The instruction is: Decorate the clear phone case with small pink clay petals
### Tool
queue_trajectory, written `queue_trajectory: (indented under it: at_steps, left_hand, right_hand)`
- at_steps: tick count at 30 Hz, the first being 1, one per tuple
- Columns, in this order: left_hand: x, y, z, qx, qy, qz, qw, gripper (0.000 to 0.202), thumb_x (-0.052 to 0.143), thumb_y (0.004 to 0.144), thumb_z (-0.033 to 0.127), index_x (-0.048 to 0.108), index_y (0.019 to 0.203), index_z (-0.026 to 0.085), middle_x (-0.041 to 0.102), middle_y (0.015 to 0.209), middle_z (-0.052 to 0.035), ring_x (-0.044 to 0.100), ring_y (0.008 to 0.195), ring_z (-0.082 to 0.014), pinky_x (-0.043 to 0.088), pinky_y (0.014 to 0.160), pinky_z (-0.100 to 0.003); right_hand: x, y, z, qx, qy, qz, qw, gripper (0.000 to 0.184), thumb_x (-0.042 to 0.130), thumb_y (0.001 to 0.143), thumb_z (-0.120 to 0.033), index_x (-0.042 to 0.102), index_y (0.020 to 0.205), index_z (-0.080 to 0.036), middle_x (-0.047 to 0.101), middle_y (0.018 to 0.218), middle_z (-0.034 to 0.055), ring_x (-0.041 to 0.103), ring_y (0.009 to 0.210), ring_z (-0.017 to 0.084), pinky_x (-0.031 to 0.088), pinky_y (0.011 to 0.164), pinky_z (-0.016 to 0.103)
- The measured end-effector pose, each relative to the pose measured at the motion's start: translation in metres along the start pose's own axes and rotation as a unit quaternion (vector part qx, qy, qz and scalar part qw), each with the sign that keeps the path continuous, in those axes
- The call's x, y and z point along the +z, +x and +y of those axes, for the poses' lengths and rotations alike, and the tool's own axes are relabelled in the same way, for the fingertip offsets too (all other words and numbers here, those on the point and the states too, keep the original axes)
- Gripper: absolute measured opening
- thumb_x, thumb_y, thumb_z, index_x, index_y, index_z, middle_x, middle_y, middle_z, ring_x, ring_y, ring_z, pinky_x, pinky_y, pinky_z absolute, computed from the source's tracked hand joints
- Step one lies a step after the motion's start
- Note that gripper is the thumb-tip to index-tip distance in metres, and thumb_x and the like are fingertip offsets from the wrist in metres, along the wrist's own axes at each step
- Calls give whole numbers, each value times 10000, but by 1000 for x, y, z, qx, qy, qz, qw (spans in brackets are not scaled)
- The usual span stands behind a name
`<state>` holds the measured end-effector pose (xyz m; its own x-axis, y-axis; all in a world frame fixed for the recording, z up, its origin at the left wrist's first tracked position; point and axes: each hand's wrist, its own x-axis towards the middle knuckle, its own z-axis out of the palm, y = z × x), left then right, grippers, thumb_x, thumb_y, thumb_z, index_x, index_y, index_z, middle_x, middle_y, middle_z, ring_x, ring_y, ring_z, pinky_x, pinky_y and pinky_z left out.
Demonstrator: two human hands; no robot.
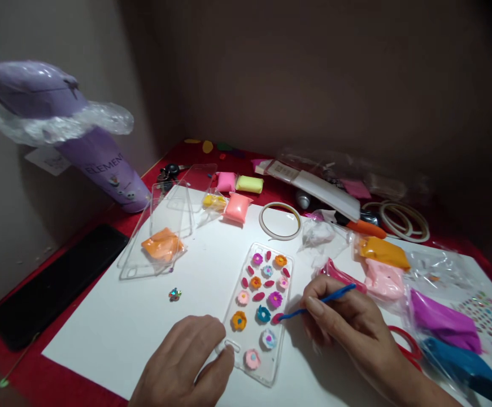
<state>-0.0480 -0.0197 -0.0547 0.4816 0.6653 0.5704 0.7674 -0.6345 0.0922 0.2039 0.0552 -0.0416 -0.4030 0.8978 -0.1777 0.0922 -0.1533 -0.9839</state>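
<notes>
A clear phone case (259, 340) lies on white paper, dotted with small clay flowers in orange, pink, purple, blue and white, plus several dark pink oval clay pieces. My left hand (188, 359) grips the case's lower left edge between thumb and fingers, near the camera cutout. Pinched in my right hand (343, 322) is a thin blue modelling tool (334, 295). Its tip touches a dark pink clay piece (277, 319) at the case's right edge. The palm side of my left hand is hidden.
Bagged clay lies about: orange (164, 245), coral (237, 208), purple (444, 325). More clear cases (172, 203) sit back left, near a black phone (59, 282) and a tilted purple tumbler (101, 158). A tape roll (262, 222) and red-handled scissors (415, 345) are also here.
</notes>
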Motion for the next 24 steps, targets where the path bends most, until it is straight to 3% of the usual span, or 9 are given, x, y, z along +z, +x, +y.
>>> queue_trajectory:
  at_steps: [5,10,17,21,24]
  left_hand:
    - [-1,0,0,-3,8,-3,1000,181,456,911,107,632,918,146,672,971,-108,643,937,-207,544,834,-378]
    - [-1,-1,0,-6,-4,-10,1000,254,422,965,281,634,939,143,671,979,-126,646,947,-215,550,846,-387]
    - [0,0,0,-3,-4,-18,1000,256,425,965,285,640,942,147,670,990,-122,641,952,-213,544,842,-379]
    - [1,1,0,-8,6,13,1000,288,407,977,307,640,892,161,682,937,-106,651,901,-201,557,803,-363]
    - [0,0,-1,-3,4,-5,1000,317,407,977,359,647,924,157,685,959,-117,656,921,-216,565,808,-382]
  right_hand:
    - [1,1,-1,-4,2,11,1000,290,569,921,-431,582,777,-180,570,587,-3,489,501,100,351,464,207]
    - [0,0,0,-7,0,7,1000,284,558,930,-426,579,782,-184,569,579,-6,480,493,99,346,456,207]
    - [1,1,1,-11,-8,7,1000,280,558,931,-423,580,791,-182,564,576,-10,479,491,94,346,455,203]
    - [2,1,-1,-10,-8,9,1000,296,561,925,-436,578,776,-181,561,573,-8,484,494,98,347,457,207]
    - [2,0,-1,-8,-14,11,1000,307,566,917,-451,579,771,-181,563,568,-4,488,490,105,346,450,213]
